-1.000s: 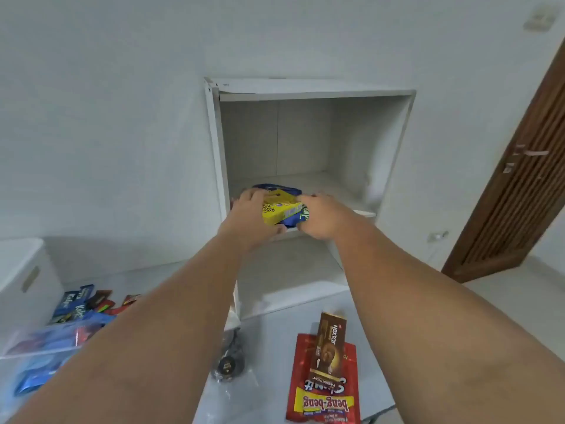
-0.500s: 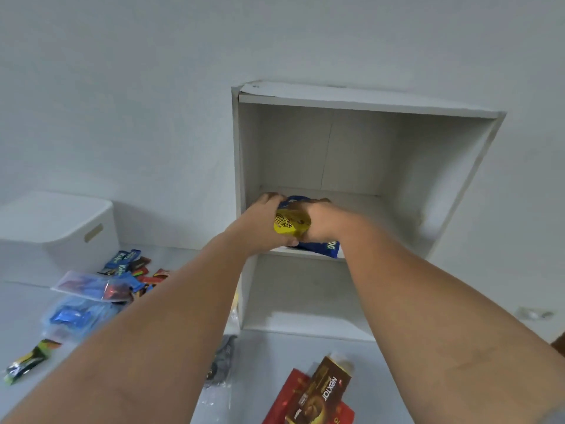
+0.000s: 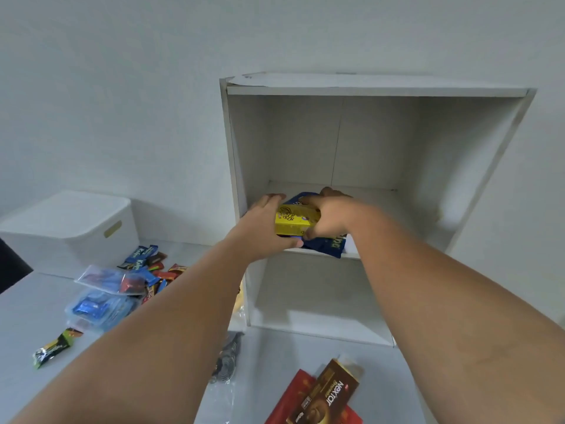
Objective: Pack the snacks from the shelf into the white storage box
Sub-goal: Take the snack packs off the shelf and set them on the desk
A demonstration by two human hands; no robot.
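We begin with the white shelf point(image 3: 458, 142), an open two-level unit set against the wall point(image 3: 122, 87); the only snacks we see on it sit on its upper level. To the left of the shelf, against the same wall, stands the white storage box point(image 3: 67, 221). Its top looks covered by a lid, so we cannot tell what, if anything, is packed inside. In front of the shelf a red packet point(image 3: 290, 399) lies on the floor point(image 3: 30, 307) with a brown biscuit box point(image 3: 327, 396) resting on it. Near the shelf's left foot lies a dark snack in clear wrap point(image 3: 227, 359). Between the shelf and the storage box we see two clear bags point(image 3: 101, 307) of wrapped sweets, a scatter of small bars point(image 3: 146, 258) and, farthest from the shelf, one green-and-black bar point(image 3: 55, 347). At the front edge of the shelf's upper level a blue packet point(image 3: 328, 247) lies flat with a yellow packet point(image 3: 293, 223) on top. The left hand point(image 3: 260, 228) grips the yellow packet's left side, thumb tucked under the front. The right hand point(image 3: 328, 215) curls its fingers over the right end, so both hands hold it. We judge the task about half done at best: these two packets look like the last to come off the shelf, and every snack on the floor has yet to go into the storage box.
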